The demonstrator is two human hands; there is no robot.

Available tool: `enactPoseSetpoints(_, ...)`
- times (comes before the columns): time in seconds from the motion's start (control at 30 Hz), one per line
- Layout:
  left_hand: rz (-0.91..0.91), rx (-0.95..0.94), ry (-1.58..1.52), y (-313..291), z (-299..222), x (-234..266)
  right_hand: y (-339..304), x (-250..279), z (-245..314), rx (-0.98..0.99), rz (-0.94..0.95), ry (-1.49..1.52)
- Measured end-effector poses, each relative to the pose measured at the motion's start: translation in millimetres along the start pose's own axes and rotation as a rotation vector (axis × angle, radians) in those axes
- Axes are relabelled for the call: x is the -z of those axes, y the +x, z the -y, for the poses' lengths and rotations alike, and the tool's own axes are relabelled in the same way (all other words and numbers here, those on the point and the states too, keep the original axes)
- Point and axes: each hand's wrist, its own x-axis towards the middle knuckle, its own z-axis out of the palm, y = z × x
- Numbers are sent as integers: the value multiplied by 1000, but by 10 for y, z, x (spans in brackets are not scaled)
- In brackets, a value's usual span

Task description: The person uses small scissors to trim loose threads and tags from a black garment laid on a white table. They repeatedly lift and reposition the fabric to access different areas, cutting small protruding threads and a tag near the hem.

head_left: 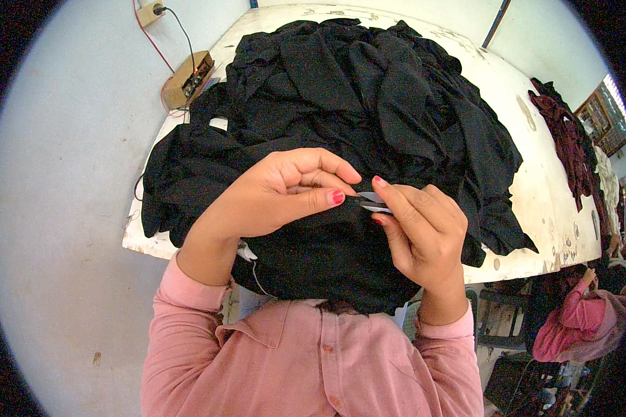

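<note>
My right hand point(428, 229) grips a small pair of thread snips point(373, 202), with the blades pointing left between thumb and fingers. My left hand point(285, 191) meets the tips of the snips, its thumb and fingers pinched together. What the left fingers hold, if anything, is too small to make out. Below both hands, black cloth point(313, 260) hangs over the near table edge toward my lap. Just beyond them lies a large heap of black garments point(355, 90).
The heap lies on a worn white table point(535, 229). A boxy brown device with cables point(189, 80) stands at the far left by the wall. Dark red and black garments point(567, 146) lie at the right edge. Another person in pink point(570, 323) sits at lower right.
</note>
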Motion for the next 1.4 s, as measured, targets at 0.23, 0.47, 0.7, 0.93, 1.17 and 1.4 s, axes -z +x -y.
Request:
enactPoseSetpoints(0.23, 35, -2, 39, -2, 16, 25, -13, -19, 24, 44, -40, -99)
enactPoseSetpoints(0.47, 3, 15, 2, -1, 16, -9, -26, 49, 76, 37, 21, -90)
enactPoseSetpoints(0.7, -215, -177, 229, 31, 116, 7, -147, -47, -204, -561, 257, 655)
enactPoseSetpoints(0.93, 118, -223, 441, -503, -242, 121, -180, -103, -300, -843, 78, 916)
enactPoseSetpoints(1.17, -384, -495, 809, -387, -163, -20, -198, -112, -382, -856, -14, 920)
enactPoseSetpoints(1.4, -186, -292, 847, -152, -9, 175, -218, 36, -410, -797, -61, 821)
